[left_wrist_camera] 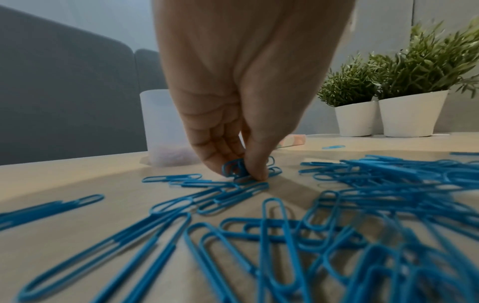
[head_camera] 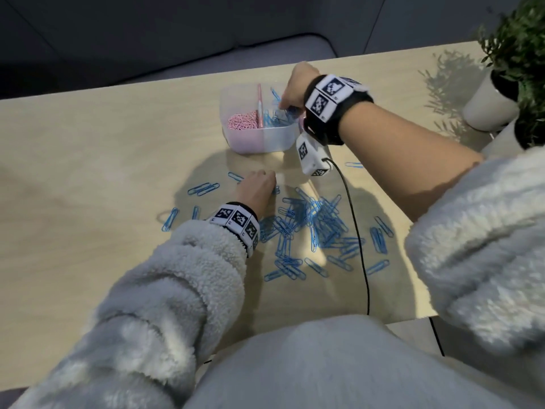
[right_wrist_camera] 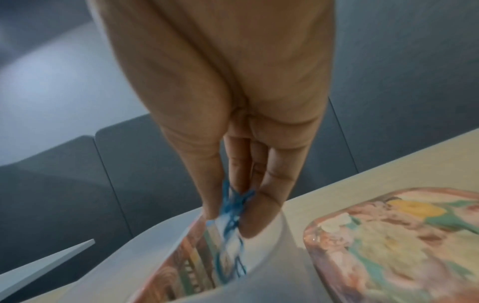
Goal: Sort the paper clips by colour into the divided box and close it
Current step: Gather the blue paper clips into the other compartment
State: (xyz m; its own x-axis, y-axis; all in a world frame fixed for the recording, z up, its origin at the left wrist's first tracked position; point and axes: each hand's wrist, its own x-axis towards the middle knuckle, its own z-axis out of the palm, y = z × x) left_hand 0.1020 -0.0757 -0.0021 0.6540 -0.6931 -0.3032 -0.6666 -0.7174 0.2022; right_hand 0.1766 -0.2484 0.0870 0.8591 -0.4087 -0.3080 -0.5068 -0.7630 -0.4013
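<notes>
Glossy blue wire paper clips (head_camera: pixel 309 228) litter the pale wood bench (head_camera: pixel 88 172). Left hand (head_camera: pixel 258 184) pinches several; right hand (head_camera: pixel 295 87) pinches a bunch over the translucent divided box (head_camera: pixel 259 140), far centre, pink clips (head_camera: pixel 241 121) left.

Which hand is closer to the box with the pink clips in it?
The right hand. It is over the divided box, pinching blue clips above the blue side. The left hand is down on the table in front of the box, pinching loose blue clips.
</notes>
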